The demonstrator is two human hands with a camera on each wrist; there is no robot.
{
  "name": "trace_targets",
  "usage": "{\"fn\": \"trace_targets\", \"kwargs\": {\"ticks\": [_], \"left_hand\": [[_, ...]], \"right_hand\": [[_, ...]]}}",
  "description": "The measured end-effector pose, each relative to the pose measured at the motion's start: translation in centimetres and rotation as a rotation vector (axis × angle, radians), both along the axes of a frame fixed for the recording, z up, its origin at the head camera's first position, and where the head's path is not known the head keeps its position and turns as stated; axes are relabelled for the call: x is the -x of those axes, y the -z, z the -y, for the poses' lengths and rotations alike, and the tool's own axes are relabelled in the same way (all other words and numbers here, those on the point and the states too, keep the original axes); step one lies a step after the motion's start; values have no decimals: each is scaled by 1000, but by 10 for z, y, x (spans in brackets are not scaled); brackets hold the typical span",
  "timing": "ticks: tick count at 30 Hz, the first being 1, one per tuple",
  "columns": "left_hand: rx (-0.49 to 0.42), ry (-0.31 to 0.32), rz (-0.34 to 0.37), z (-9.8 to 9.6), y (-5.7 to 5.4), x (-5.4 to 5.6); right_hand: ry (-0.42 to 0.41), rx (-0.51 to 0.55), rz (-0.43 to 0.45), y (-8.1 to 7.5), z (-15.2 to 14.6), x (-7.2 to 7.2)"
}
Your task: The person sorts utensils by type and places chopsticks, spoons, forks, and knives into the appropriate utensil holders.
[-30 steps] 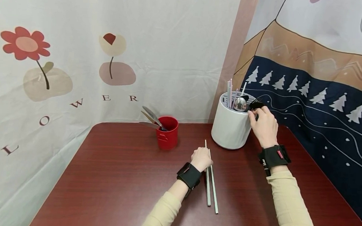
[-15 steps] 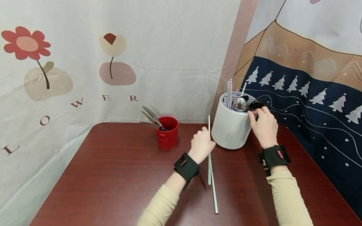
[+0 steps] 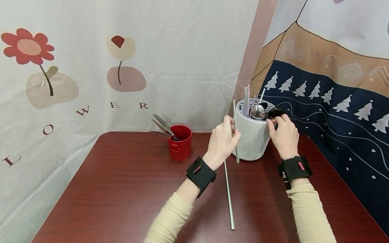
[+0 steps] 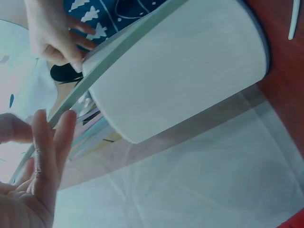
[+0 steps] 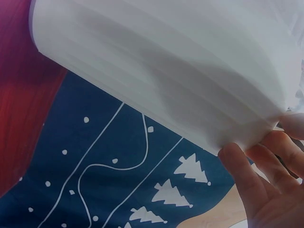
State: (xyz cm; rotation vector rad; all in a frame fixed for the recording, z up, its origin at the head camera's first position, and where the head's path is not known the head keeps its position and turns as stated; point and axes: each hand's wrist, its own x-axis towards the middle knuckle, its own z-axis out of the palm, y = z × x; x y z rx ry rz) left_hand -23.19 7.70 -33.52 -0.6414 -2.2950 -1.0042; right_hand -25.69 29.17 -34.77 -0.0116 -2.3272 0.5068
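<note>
My left hand [image 3: 222, 141] pinches a pale green chopstick [image 3: 234, 110], raised upright at the left front of a white utensil holder [image 3: 249, 138]. In the left wrist view the chopstick [image 4: 114, 54] slants across the holder's side between thumb and fingers. My right hand [image 3: 284, 135] grips the holder's right rim, its fingers against the outer wall in the right wrist view. Pale chopsticks [image 3: 246, 102], a metal ladle-like spoon [image 3: 258, 112] and black utensils [image 3: 275, 113] stand in the slotted top. Another pale green chopstick [image 3: 229, 199] lies on the table, its far end behind my left hand.
A red cup [image 3: 180, 145] with several knives or similar cutlery [image 3: 163, 124] leaning left stands at the table's back, left of my left hand. The dark red wooden table [image 3: 118, 191] ends at a pale printed curtain [image 3: 192, 61] and a navy one with trees [image 3: 349, 136].
My left hand has lifted one of the two chopsticks off the table, moved it forward toward the holder and turned it upright. My right hand has stayed at the rim.
</note>
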Motion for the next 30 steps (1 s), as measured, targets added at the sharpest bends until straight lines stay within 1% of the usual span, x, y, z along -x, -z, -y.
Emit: {"fn": "trace_targets", "kwargs": {"ticks": [4,9,12,16,19,21,25,27,30], "left_hand": [[-48,4,-75,-1,-9,-1],[-107,0,-176,-2,-17,-4],[-148,-6,-267,-3,-19,-5],[-197,-16,-416,-4,-20,-3],[-219,-20,-490,-5,-20,1],[-222,-25,-505,-6,-19,5],[-206,-47,-482,-8,-16,14],[-183,-52,-468,-10,-15,18],[-124,-57,-456,-13,-16,25]], "right_hand": [[0,2,-5,0,0,0],[-1,1,-14,0,-1,0],[-1,-5,-19,0,-1,0],[0,-6,-19,1,-1,0],[1,-3,-17,1,-1,1],[0,-2,-16,1,-1,1],[1,1,-14,1,-1,1],[2,3,-11,1,-1,1],[1,5,-11,1,-2,1]]}}
